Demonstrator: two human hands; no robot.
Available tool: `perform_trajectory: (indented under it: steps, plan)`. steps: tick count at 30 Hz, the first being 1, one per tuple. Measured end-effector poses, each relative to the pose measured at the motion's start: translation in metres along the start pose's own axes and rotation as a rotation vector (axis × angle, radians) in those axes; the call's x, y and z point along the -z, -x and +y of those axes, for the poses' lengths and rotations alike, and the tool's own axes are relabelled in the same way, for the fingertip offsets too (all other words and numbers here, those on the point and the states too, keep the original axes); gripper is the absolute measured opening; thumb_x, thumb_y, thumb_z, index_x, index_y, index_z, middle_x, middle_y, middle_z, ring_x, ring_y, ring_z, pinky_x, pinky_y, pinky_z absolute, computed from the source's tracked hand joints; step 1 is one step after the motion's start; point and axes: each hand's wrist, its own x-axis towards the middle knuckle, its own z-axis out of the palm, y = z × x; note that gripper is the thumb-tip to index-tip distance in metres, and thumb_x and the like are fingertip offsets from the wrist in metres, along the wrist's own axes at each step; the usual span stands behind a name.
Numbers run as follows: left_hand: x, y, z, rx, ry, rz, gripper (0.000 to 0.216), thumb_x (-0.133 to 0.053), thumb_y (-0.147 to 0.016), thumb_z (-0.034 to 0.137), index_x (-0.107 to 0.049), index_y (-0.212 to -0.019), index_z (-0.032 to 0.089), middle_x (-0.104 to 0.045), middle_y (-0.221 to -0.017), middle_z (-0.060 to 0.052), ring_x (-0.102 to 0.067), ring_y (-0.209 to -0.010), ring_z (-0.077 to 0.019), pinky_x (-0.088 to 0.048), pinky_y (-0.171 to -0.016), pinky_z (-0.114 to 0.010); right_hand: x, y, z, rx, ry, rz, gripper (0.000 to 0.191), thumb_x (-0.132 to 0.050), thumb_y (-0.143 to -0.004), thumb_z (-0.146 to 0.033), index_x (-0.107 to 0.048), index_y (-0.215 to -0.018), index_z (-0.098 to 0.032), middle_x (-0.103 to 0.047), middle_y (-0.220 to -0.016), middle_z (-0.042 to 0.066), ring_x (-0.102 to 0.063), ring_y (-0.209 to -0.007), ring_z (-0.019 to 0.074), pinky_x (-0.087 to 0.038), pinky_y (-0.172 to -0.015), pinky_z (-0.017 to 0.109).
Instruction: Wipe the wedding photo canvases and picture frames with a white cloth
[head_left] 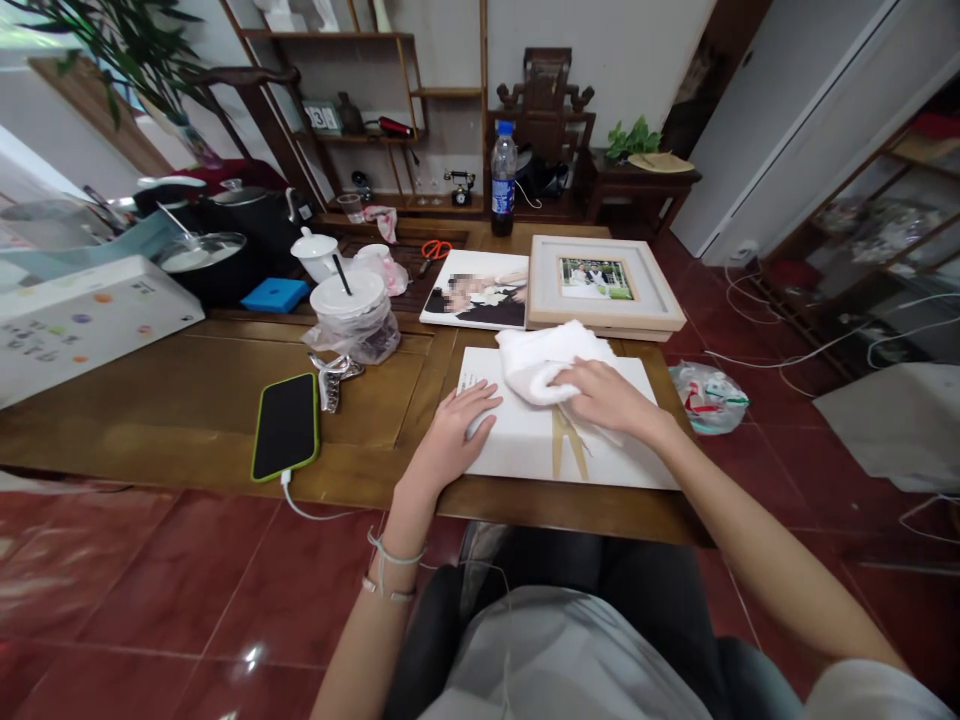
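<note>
A white flat board (525,450) lies on the wooden table (210,400) in front of me. My left hand (457,425) rests flat on its left edge, fingers stretched out. My right hand (604,395) presses a white cloth (536,365) onto the board's upper part, fingers curled over the cloth. A tan mark shows on the board just below that hand.
Behind the board lie a framed photo (600,285) and a photo print (476,290). A green-cased phone (285,425) on a cable, a hair clip (334,375), a lidded cup in a plastic bag (352,315), a teapot and a blue bottle (502,180) stand to the left and behind. A plastic bag (709,395) lies on the red floor.
</note>
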Motion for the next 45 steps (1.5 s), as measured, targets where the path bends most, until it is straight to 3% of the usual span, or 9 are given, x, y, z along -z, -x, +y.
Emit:
perform_trajectory:
  steps: [6, 11, 18, 24, 30, 32, 35, 39, 45]
  plan:
    - [-0.002, 0.001, 0.000, 0.003, -0.005, 0.007, 0.028, -0.044, -0.090, 0.023, -0.060, -0.113, 0.023, -0.057, -0.129, -0.006, -0.044, -0.128, -0.0212, -0.028, -0.109, -0.049, 0.004, 0.040, -0.002, -0.026, 0.032, 0.002, 0.049, -0.040, -0.067, -0.007, -0.068, -0.105, -0.020, -0.059, -0.126, 0.007, -0.049, -0.121, 0.0269, -0.032, -0.104, 0.046]
    - [-0.003, 0.000, 0.001, 0.029, -0.004, 0.029, 0.037, -0.029, -0.095, 0.020, -0.050, -0.125, 0.020, -0.055, -0.132, -0.008, -0.043, -0.129, -0.0193, -0.028, -0.110, -0.047, -0.026, 0.034, -0.036, -0.104, 0.087, 0.143, 0.050, -0.043, -0.066, -0.004, -0.067, -0.108, -0.017, -0.055, -0.131, 0.010, -0.035, -0.131, 0.0305, -0.014, -0.109, 0.059]
    - [0.001, -0.001, 0.002, 0.039, -0.003, 0.194, 0.037, -0.028, -0.096, 0.024, -0.045, -0.128, 0.014, -0.051, -0.132, -0.013, -0.044, -0.126, -0.0191, -0.035, -0.108, -0.037, -0.046, 0.031, -0.087, 0.273, 0.024, 0.030, 0.036, -0.045, -0.072, -0.005, -0.071, -0.093, -0.019, -0.047, -0.139, 0.006, -0.023, -0.136, 0.0320, -0.008, -0.110, 0.060]
    - [0.000, 0.000, 0.001, 0.055, -0.049, 0.200, 0.036, -0.035, -0.094, 0.022, -0.044, -0.127, 0.015, -0.050, -0.130, -0.014, -0.045, -0.123, -0.0207, -0.034, -0.107, -0.038, -0.013, 0.080, -0.042, 0.390, -0.208, -0.093, 0.046, -0.040, -0.061, -0.001, -0.068, -0.092, -0.022, -0.056, -0.131, 0.003, -0.037, -0.131, 0.0194, -0.022, -0.111, 0.046]
    - [-0.004, 0.003, -0.002, 0.199, -0.166, 0.318, 0.037, -0.045, -0.088, 0.023, -0.048, -0.124, 0.014, -0.058, -0.116, -0.016, -0.053, -0.110, -0.0280, -0.041, -0.096, -0.046, -0.020, 0.147, 0.020, -0.123, -0.200, 0.341, 0.038, -0.038, -0.063, -0.008, -0.066, -0.085, -0.023, -0.065, -0.115, 0.006, -0.053, -0.117, 0.0285, -0.049, -0.090, 0.045]
    - [-0.005, 0.003, -0.002, 0.226, -0.160, 0.332, 0.037, -0.046, -0.088, 0.023, -0.049, -0.123, 0.015, -0.061, -0.111, -0.015, -0.057, -0.102, -0.0278, -0.045, -0.092, -0.045, -0.026, 0.148, 0.024, -0.216, -0.172, 0.440, 0.035, -0.039, -0.060, -0.008, -0.066, -0.079, -0.022, -0.067, -0.112, 0.007, -0.053, -0.117, 0.0311, -0.048, -0.092, 0.048]
    - [-0.005, 0.004, -0.002, 0.277, -0.131, 0.367, 0.034, -0.047, -0.087, 0.025, -0.053, -0.119, 0.016, -0.064, -0.108, -0.014, -0.061, -0.098, -0.0264, -0.047, -0.089, -0.043, -0.032, 0.130, 0.015, -0.093, -0.133, 0.519, 0.035, -0.040, -0.056, -0.005, -0.065, -0.075, -0.019, -0.057, -0.128, 0.011, -0.043, -0.126, 0.0321, -0.035, -0.103, 0.055]
    - [-0.004, 0.005, 0.000, 0.362, -0.089, 0.413, 0.030, -0.046, -0.087, 0.027, -0.056, -0.113, 0.015, -0.068, -0.102, -0.013, -0.064, -0.095, -0.0245, -0.049, -0.086, -0.039, -0.038, 0.108, -0.005, 0.108, -0.059, 0.392, 0.042, -0.040, -0.055, -0.001, -0.068, -0.081, -0.019, -0.045, -0.139, 0.005, -0.026, -0.136, 0.0311, -0.009, -0.108, 0.066]
    - [0.001, 0.003, 0.005, 0.401, -0.072, 0.405, 0.027, -0.047, -0.087, 0.028, -0.062, -0.105, 0.015, -0.071, -0.098, -0.011, -0.066, -0.088, -0.0215, -0.050, -0.081, -0.033, -0.042, 0.104, -0.013, 0.103, -0.034, 0.265, 0.047, -0.044, -0.061, -0.001, -0.071, -0.093, -0.022, -0.036, -0.145, 0.001, -0.018, -0.138, 0.0317, -0.008, -0.110, 0.064]
